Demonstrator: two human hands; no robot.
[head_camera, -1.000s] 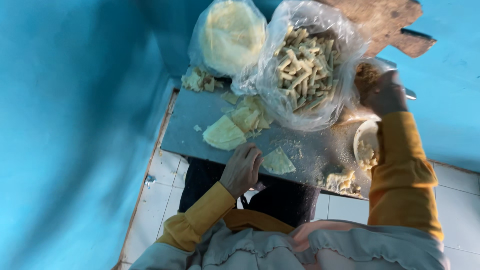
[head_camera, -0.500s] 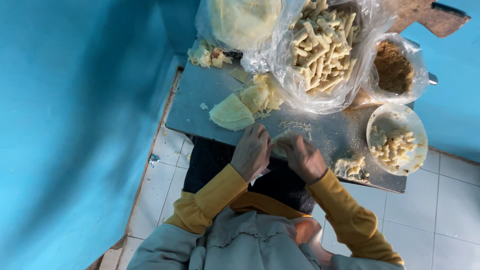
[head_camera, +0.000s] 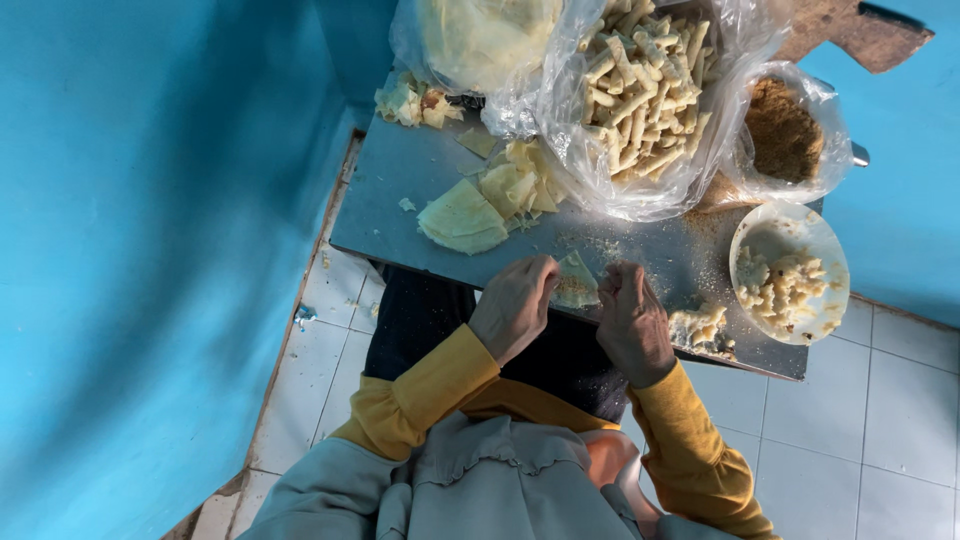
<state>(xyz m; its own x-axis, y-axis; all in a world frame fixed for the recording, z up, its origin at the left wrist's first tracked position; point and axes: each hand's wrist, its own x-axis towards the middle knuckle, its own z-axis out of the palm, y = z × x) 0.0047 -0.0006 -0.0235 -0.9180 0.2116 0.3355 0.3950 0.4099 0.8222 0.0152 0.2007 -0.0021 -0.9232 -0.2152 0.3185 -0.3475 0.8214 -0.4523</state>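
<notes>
Right now both of my hands are on one small pastry wrapper (head_camera: 577, 281) at the near edge of the grey table (head_camera: 400, 190). My left hand (head_camera: 515, 305) curls over its left side, my right hand (head_camera: 632, 320) over its right, fingers bent inward. From above I see mostly knuckles, so the fingertips and the folds beneath them are hidden, and I cannot tell how tightly I am pinching. Only a pale wedge of wrapper with brownish filling shows between my hands.

Just right of my right hand lies a little heap of finished pieces (head_camera: 698, 328), close to the table's front edge. Beyond it a white plate (head_camera: 782, 236) of similar pieces hangs partly over the right corner. Ahead of my left hand sits a stack of wrappers (head_camera: 463, 218), with bare tabletop between.

Farther back, a clear bag of rolled sticks (head_camera: 640, 85), a bag of brown filling (head_camera: 785, 130) and a bag of pale sheets (head_camera: 480, 35) crowd the far side, their tops cut off. Blue wall closes in at left.
</notes>
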